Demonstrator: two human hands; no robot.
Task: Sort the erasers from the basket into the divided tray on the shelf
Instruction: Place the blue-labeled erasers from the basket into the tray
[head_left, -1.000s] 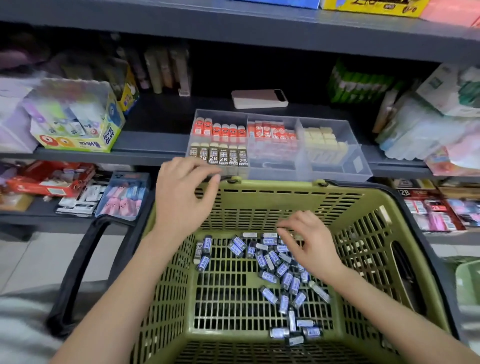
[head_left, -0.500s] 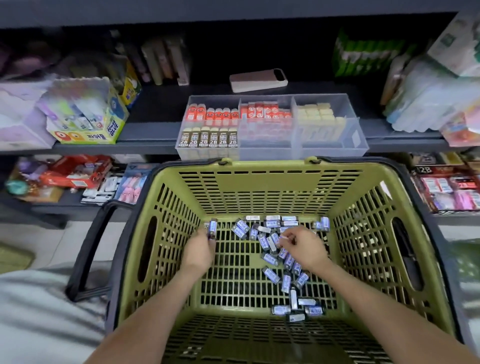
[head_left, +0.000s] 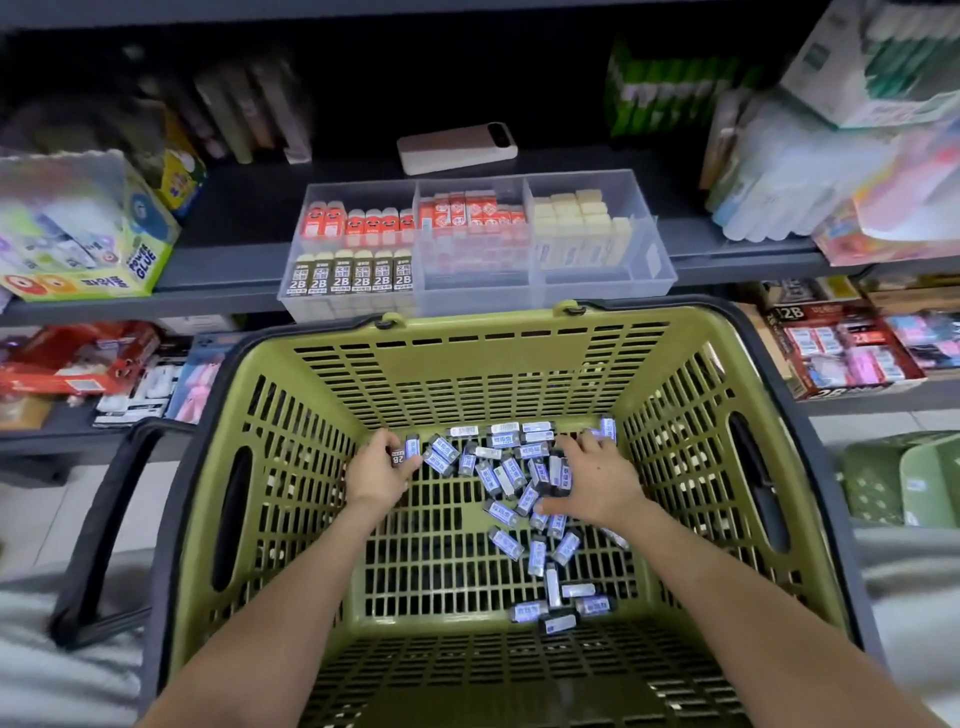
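Left hand (head_left: 382, 475) is down at the far left of the basket floor, and I can see its fingers curled round one eraser (head_left: 399, 457), with the 2B on the sleeve peeking out past the knuckles. Right hand (head_left: 597, 480) is over on the other side, palm down. Its fingers are spread across the pile and the thumb is stretched out to the left along the near edge. Whether anything is pinched under there, I can't tell from this angle.

Between the two hands lie the loose erasers (head_left: 506, 475), blue-and-white sleeves with dark ends. They crowd against the far wall and trail toward me in a ragged line down the right of the floor. All of that sits in the green basket (head_left: 467, 364), slotted sides, with a black handle (head_left: 104, 525) hanging out on the left.

Just beyond its far rim, on the shelf (head_left: 223, 270), stands the clear divided tray (head_left: 660, 270).
- Left compartment: a row of 2B erasers (head_left: 353, 273) standing upright at the front, red-faced erasers (head_left: 358, 223) behind them.
- Middle compartment: red-and-white erasers (head_left: 470, 208).
- Right compartment: cream erasers (head_left: 576, 223) packed toward the back.

Behind the tray a pale flat device (head_left: 457, 148) lies on the shelf, and off to the left there's a glue box (head_left: 88, 234), blurred.
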